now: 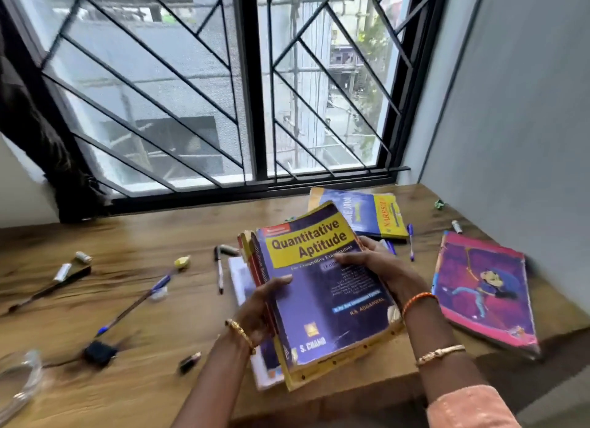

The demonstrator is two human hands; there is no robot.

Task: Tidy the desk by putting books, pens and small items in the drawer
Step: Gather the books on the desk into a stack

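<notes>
Both hands hold the purple Quantitative Aptitude book (322, 287) tilted above the wooden desk (134, 300): the left hand (258, 309) grips its spine edge, thumb on the cover, and the right hand (370, 264) curls round its right edge. Beyond the right fingertips lie blue pens (410, 240) and a blue-and-yellow book (367, 215); right of them, a pink book (485, 287).

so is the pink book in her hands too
No, the pink book lies flat on the desk, apart from both hands.
</notes>
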